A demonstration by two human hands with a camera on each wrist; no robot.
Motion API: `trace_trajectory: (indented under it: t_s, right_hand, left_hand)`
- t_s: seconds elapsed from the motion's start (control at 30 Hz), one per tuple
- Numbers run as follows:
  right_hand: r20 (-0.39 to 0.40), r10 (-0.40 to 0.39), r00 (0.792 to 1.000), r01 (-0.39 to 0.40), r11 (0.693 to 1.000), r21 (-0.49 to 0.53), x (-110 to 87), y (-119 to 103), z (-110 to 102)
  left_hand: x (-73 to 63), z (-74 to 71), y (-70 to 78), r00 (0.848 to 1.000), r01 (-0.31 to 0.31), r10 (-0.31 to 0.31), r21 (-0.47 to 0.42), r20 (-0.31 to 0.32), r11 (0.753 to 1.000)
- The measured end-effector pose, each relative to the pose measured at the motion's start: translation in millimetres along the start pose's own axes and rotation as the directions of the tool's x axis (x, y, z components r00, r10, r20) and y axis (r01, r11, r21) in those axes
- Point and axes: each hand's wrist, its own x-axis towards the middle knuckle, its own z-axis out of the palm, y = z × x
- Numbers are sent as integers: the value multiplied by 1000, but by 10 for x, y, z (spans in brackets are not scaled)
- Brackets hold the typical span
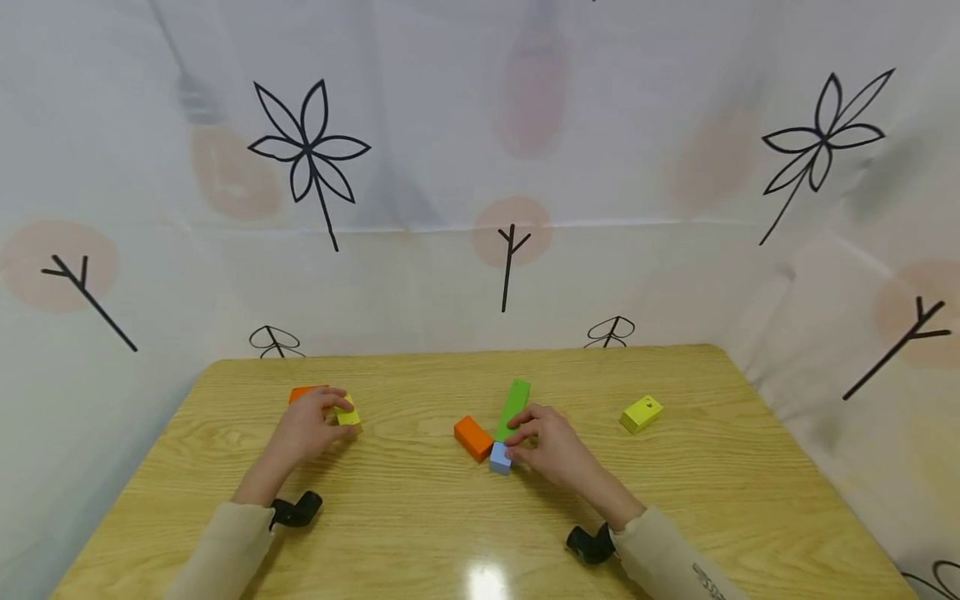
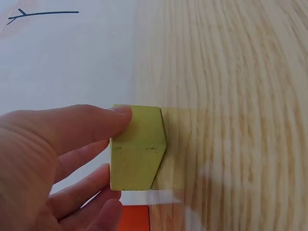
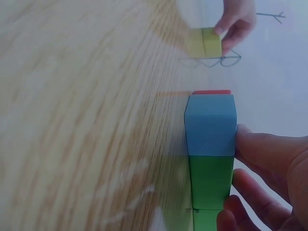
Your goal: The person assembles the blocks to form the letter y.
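Note:
My left hand (image 1: 311, 425) pinches a yellow block (image 2: 137, 147) between thumb and fingers at the table's left side. It has slanted corners on one side. Just behind it lies an orange block (image 1: 303, 392), partly hidden by the hand. Near the middle, my right hand (image 1: 551, 446) holds a small blue block (image 1: 500, 458) with thumb and curled fingers, the thumb at its edge in the right wrist view. Long green piece (image 1: 514, 408) runs back from the blue block, under the right fingertips. Left of both, another orange block (image 1: 473, 438) stands close against the blue one.
A second yellow block (image 1: 641, 414) lies apart on the right of the wooden table (image 1: 420, 533). Behind the table hangs a pale cloth (image 1: 420, 283) with drawn flowers and twigs. Black devices sit at both wrists.

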Motion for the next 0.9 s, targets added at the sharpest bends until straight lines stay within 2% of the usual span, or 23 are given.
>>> trace_trajectory:
  t_s: [0.4,0.67,0.9]
  right_hand:
    - [5,14,1000,-14,1000,-6,3,-7,-6]
    - [3,18,1000,-18,1000,-3,14,2,-7]
    - [7,7,1000,-7,1000,-5,12,9,-8]
  left_hand:
    - [29,1,11,1000,20,-19,-38,12,999]
    - [75,31,147,1000,-8,8,-143,-1,990]
    - [136,183,304,1000,-6,6,-180,3,984]
